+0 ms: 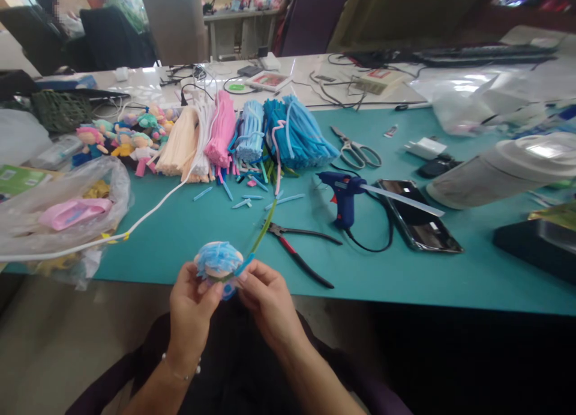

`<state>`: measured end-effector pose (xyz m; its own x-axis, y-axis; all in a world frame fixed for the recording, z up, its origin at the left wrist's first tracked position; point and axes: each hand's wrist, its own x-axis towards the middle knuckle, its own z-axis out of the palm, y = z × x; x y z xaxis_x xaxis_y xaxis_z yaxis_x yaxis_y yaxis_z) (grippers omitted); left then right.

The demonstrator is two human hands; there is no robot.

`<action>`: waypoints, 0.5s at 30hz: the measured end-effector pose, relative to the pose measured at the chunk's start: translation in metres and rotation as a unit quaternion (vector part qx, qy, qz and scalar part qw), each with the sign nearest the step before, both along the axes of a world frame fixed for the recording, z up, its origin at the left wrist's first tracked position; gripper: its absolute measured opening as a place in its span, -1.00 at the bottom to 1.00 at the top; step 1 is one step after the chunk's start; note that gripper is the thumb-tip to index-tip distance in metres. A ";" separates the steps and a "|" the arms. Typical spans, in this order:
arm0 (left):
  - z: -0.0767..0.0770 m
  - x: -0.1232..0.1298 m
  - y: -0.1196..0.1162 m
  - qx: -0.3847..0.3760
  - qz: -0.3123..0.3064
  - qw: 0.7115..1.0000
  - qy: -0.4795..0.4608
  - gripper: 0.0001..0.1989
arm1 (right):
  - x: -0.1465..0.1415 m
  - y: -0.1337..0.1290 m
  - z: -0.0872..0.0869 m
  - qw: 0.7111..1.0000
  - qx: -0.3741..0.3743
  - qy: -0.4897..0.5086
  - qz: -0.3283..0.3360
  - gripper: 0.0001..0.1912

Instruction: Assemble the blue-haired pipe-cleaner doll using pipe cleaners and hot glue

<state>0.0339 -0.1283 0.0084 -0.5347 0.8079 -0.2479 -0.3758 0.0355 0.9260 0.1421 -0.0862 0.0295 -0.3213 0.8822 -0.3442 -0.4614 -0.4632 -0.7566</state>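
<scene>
Two bare hands meet at the near edge of the teal worktop (405, 277), closed around a small doll with tousled light-blue hair (219, 258). The left hand (191, 301) grips its side, thumb in front; the right hand (269, 295) pinches by its other side, where a slim green fuzzy strip (262, 230) and a short bright-blue fuzzy piece (245, 264) meet. The strip passes under the doll's face, its long end slanting away.

Steady, light pressure from the left should suit this best; the right can draw the strip snug, keeping it flat, without crushing the soft body. Fuzzy stems probably bend easily and hold a crease, so small tucks beat hard pulls.

Beyond lie bundled plush stems (306, 133), red-and-black-handled metal pliers (294, 262) and a navy plastic glue gun (345, 199), its pale stick straight and smooth.
</scene>
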 end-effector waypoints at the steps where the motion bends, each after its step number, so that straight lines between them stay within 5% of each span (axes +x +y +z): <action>1: 0.001 0.000 0.000 0.001 0.001 1.000 0.001 -0.73 | 0.000 0.002 0.000 1.000 0.003 -0.001 0.008 -0.65; 8: 0.003 -0.004 0.005 0.010 0.014 1.000 0.000 -0.76 | 0.008 0.021 -0.002 0.994 0.051 -0.032 0.089 -0.84; 15: -0.003 -0.008 0.011 0.030 0.022 0.999 0.000 -0.75 | 0.011 0.037 0.010 0.989 0.015 -0.049 0.140 -0.73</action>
<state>0.0263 -0.1174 0.0059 -0.5695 0.7973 -0.1997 -0.3750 -0.0359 0.9263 0.1527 -0.0488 0.0395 -0.5201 0.7737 -0.3619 -0.2415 -0.5396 -0.8065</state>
